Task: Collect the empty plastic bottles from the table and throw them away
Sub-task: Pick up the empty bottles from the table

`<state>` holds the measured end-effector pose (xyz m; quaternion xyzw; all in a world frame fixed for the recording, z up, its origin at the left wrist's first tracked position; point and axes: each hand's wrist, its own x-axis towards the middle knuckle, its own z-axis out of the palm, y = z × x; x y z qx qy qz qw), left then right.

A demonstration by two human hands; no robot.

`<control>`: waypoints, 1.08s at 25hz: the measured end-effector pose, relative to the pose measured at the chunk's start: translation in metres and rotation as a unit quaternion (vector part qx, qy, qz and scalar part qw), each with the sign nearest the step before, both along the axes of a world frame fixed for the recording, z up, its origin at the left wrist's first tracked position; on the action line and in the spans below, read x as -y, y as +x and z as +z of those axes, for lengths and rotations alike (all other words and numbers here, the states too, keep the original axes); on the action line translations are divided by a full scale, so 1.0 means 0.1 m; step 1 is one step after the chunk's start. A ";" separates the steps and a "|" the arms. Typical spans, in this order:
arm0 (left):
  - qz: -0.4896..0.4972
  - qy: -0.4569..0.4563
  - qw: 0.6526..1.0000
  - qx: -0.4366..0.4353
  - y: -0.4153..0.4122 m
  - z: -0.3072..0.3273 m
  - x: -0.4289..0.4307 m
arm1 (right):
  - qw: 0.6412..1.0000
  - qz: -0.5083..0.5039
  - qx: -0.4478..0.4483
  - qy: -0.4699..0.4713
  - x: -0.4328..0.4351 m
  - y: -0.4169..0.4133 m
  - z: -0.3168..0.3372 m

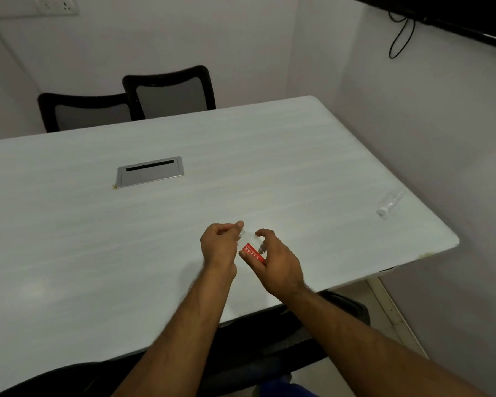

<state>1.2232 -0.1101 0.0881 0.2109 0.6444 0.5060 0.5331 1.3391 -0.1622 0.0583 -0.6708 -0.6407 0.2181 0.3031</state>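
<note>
Right fingers (262, 233) curled over a small clear plastic bottle (251, 245), thumb under the red label, gripping the body. Left fingers (235, 226) pinched together at the bottle's upper end, apparently on the neck or cap; cap itself not visible. Left hand (218, 245) closed, right hand (272, 259) wrapped on the bottle, both held just above the table (69, 224), near its front edge.

Held bottle's long axis running from lower right to upper left, neck end toward the left hand, base toward the right palm. Looks empty, but too small and clear to confirm.

Red label (252, 255) with white capitals reading "CLEAR", seen upside down from here. No other print legible.

Second clear bottle (389, 202) lying on its side near the table's far right edge, well apart from both hands, white cap pointing toward the near edge, long axis roughly along that right edge. Lies to the right and ahead of the fingers; right hand nearer, so probably the reaching hand once freed, with the held bottle passed to the left.

Further out: steel cable-port flap (149, 171) set in the tabletop, two black mesh chairs (126, 101) behind, dark wall screen (441, 15) with a dangling cable top right. No bin in view.
</note>
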 end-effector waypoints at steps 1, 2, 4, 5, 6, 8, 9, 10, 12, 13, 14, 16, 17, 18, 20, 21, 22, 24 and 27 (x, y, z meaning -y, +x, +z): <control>-0.023 -0.006 0.999 0.036 -0.04 0.02 0.04 | 1.000 -0.005 -0.014 -0.015 0.03 0.03 0.02; -0.049 -0.008 0.996 0.077 -0.09 0.03 0.08 | 0.999 -0.013 -0.033 -0.032 0.05 0.06 0.04; -0.098 -0.003 0.984 0.150 -0.17 0.05 0.16 | 0.993 -0.013 -0.089 -0.074 0.05 0.10 0.09; -0.114 0.002 0.978 0.177 -0.21 0.04 0.17 | 0.987 -0.004 -0.124 -0.101 0.02 0.14 0.10; -0.127 0.008 0.972 0.195 -0.23 0.03 0.18 | 0.978 0.003 -0.160 -0.132 0.00 0.17 0.12; -0.142 0.018 0.970 0.196 -0.23 0.03 0.18 | 0.960 0.012 -0.214 -0.181 -0.01 0.23 0.16; -0.142 0.021 0.973 0.181 -0.17 0.05 0.18 | 0.958 0.012 -0.219 -0.186 0.01 0.28 0.18; -0.134 0.023 0.977 0.164 -0.10 0.08 0.17 | 0.963 0.011 -0.202 -0.176 0.04 0.31 0.19; -0.111 0.021 0.984 0.140 0.12 0.11 0.16 | 0.988 -0.016 -0.101 -0.118 0.11 0.39 0.21; -0.099 0.017 0.986 0.132 0.23 0.12 0.16 | 0.996 -0.035 -0.024 -0.074 0.14 0.42 0.22; -0.089 0.010 0.988 0.125 0.38 0.12 0.14 | 0.996 -0.055 0.060 -0.025 0.16 0.49 0.23; -0.075 -0.009 0.990 0.115 0.65 0.10 0.11 | 0.980 -0.070 0.182 0.041 0.16 0.66 0.21; -0.079 -0.018 0.989 0.123 0.82 0.09 0.08 | 0.974 -0.075 0.205 0.066 0.14 0.81 0.18; -0.091 -0.020 0.985 0.143 0.94 0.08 0.06 | 0.973 -0.081 0.203 0.074 0.12 0.96 0.16; -0.136 -0.016 0.971 0.194 1.24 0.06 -0.04 | 0.990 -0.098 0.094 0.023 0.06 1.34 0.18; -0.161 -0.015 0.964 0.210 1.42 0.04 -0.12 | 0.995 -0.094 -0.012 -0.035 -0.01 1.57 0.19; -0.184 -0.009 0.958 0.218 1.51 0.02 -0.18 | 0.981 -0.082 -0.142 -0.101 -0.07 1.71 0.23; -0.221 -0.004 0.949 0.225 1.84 -0.01 -0.33 | 0.902 -0.080 -0.363 -0.220 -0.20 2.11 0.24; -0.257 -0.010 0.937 0.236 2.44 -0.05 -0.57 | 0.793 -0.059 -0.516 -0.317 -0.42 2.82 0.15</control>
